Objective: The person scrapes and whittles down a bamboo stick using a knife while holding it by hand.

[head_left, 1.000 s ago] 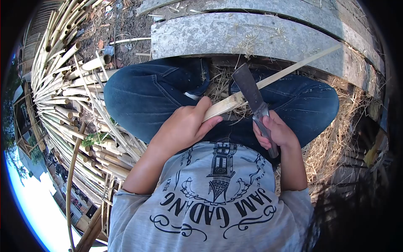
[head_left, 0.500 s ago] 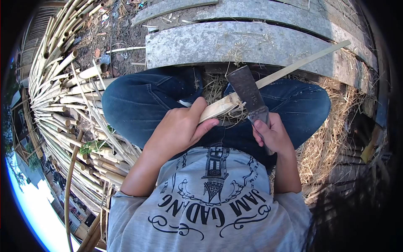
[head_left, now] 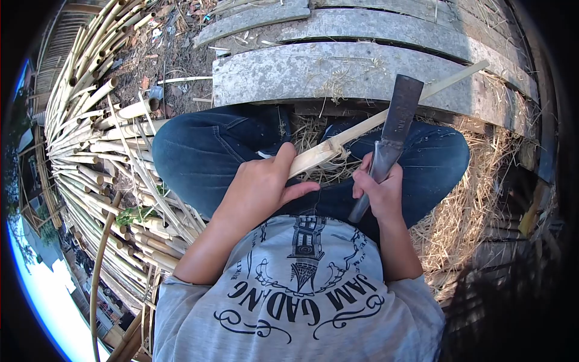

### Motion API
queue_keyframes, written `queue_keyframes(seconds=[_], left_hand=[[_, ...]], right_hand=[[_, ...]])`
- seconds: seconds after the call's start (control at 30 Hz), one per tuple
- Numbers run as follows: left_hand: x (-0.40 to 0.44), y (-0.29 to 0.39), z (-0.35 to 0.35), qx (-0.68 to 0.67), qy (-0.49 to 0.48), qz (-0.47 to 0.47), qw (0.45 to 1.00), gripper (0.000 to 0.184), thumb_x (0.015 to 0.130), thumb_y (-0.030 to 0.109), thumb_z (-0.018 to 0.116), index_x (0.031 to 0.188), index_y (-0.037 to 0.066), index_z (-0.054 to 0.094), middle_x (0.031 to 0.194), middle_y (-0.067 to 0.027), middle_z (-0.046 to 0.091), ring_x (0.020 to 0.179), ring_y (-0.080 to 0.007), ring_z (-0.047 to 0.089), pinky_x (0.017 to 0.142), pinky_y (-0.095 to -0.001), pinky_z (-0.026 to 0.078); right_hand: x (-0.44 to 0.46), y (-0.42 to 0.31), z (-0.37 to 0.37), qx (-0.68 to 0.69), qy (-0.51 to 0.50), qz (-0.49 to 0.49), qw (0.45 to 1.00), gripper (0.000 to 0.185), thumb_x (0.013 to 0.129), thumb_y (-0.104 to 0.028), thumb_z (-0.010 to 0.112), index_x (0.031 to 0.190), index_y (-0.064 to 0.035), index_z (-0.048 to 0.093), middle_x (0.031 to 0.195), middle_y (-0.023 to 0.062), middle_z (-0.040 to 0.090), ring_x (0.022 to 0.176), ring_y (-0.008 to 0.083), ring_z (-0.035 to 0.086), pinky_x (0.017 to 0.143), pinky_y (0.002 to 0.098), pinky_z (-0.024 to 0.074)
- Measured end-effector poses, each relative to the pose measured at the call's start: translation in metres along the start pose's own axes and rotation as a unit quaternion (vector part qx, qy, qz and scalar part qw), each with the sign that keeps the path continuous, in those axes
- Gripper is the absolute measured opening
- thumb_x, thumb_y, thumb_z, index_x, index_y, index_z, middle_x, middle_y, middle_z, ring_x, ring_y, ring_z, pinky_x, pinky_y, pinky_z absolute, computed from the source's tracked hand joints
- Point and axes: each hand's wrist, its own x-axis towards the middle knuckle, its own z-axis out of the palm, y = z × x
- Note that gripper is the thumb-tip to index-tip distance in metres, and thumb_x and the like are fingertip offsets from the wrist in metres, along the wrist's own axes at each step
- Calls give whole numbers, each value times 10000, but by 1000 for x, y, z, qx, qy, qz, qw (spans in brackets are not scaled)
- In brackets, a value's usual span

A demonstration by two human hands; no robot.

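Note:
My left hand (head_left: 262, 184) grips the near end of a split bamboo strip (head_left: 360, 128), its thumb stretched out below the strip. The strip slants up to the right, over my lap toward the boards, and has frayed shavings (head_left: 341, 155) hanging near its middle. In my right hand (head_left: 383, 190) is a machete (head_left: 403, 108) with a broad, dark, square-ended blade; my fingers are wrapped round its handle. The blade points upward and overlaps the strip in view; whether they touch I cannot tell.
Weathered planks (head_left: 265, 75) lie just beyond my crossed legs (head_left: 193, 151). To the left is a large pile of bamboo poles (head_left: 99, 145). Loose shavings (head_left: 464, 211) cover the ground at the right, and a curved pole (head_left: 99, 271) stands at the lower left.
My right hand has turned the machete from leaning left across the strip to leaning right, away from the shavings. My left hand still holds the strip, with little movement.

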Motion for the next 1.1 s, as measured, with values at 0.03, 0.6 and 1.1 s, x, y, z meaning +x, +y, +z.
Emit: queue_keyframes(seconds=[0.03,0.6,1.1], left_hand=[[1,5,3,9,12,2,1000,522,840,456,740,955,27,465,641,-162,627,607,-377,656,533,-446,520],[2,23,14,60,51,-4,997,557,829,496,733,935,28,449,669,-149,627,613,-357,664,494,-410,510],[6,17,31,-122,42,-85,988,463,904,358,718,915,-2,426,641,-235,562,576,-413,600,521,-448,440]], right_hand=[[5,-1,13,29,52,-67,996,210,808,-49,781,826,-38,572,729,49,599,534,88,578,465,229,459],[12,-10,29,-11,139,-187,972,164,832,-40,778,958,23,695,691,20,645,536,61,572,482,211,448],[21,13,17,-49,147,-320,935,47,848,44,731,859,26,689,816,82,647,592,87,575,517,221,448]])
